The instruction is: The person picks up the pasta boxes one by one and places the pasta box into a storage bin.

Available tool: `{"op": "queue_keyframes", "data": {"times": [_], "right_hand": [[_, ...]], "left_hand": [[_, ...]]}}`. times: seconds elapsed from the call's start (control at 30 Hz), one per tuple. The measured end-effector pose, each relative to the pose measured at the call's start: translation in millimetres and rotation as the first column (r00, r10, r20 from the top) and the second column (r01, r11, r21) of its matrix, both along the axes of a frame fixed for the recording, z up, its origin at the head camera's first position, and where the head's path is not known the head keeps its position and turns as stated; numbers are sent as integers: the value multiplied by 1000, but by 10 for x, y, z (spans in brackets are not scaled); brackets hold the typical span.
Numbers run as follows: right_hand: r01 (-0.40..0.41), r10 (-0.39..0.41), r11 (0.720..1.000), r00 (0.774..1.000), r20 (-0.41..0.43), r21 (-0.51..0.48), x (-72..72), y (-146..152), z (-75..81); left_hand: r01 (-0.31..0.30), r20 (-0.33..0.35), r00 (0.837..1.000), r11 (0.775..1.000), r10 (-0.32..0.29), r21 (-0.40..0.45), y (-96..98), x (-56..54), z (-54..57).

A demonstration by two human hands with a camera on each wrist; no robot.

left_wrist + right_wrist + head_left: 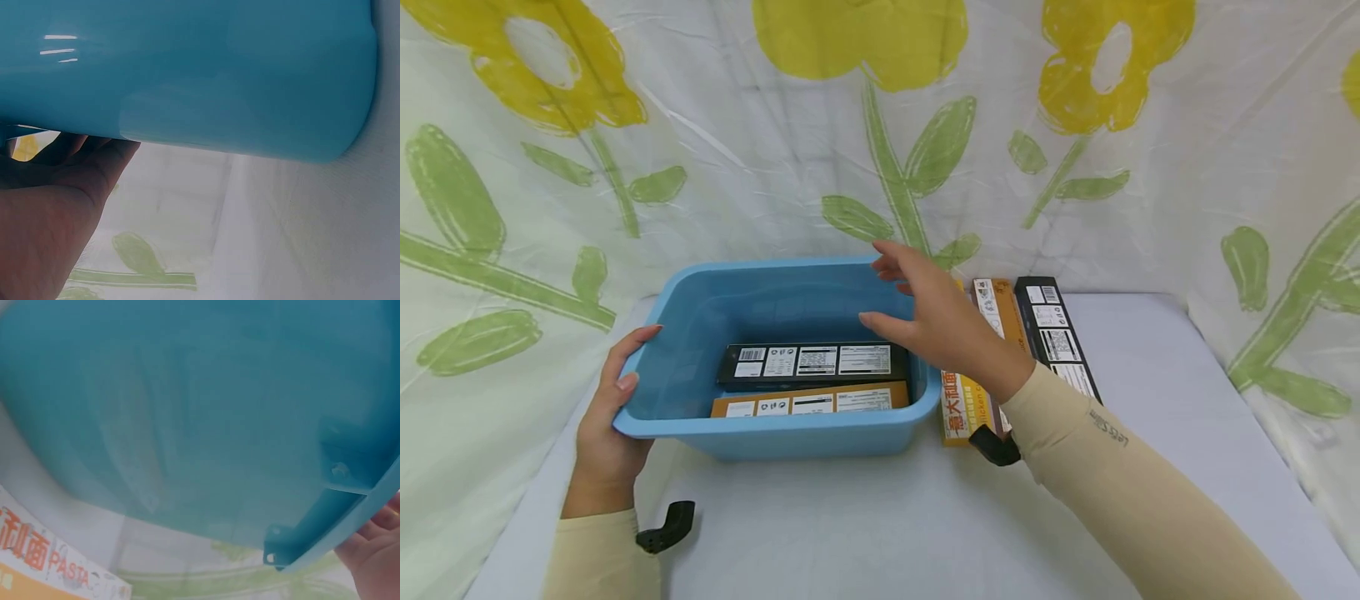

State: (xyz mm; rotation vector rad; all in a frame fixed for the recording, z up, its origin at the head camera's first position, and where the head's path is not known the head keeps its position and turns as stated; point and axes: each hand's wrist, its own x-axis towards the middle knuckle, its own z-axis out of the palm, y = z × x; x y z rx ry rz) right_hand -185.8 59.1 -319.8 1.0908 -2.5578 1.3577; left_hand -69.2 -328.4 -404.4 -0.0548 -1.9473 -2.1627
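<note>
A light blue plastic tub [805, 446] stands on the white-covered table. At its left end, my left hand [606, 433] holds the rim, with the thumb and a finger showing over the edge. Above the right end hovers my right hand [943, 321], its thumb and fingers spread apart and nothing between them. Inside the tub lie a black box [812, 364] with white label panels and an orange-brown box [724, 408] in front of it. The right wrist view shows the tub's outer wall [206, 425] and the right hand [378, 556] near its rim.
Right of the tub lie a yellow-orange pasta box [958, 429], partly under the right arm, a brown-and-white box [1009, 308] and a black box [1051, 321]. A white flowered cloth [722, 167] hangs behind the table. Black wrist mounts [668, 527] stick out from the sleeves.
</note>
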Motion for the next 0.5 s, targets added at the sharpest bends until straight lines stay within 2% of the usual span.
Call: {"op": "queue_keyframes", "data": {"times": [0.23, 0.5], "right_hand": [[14, -14, 993, 1000, 2, -118, 67, 101, -37], [6, -19, 978, 998, -63, -207, 123, 235, -76]], "left_hand": [[0, 5, 1000, 1000, 0, -3, 13, 3, 23], [1, 0, 1000, 1000, -1, -3, 18, 13, 31]]}}
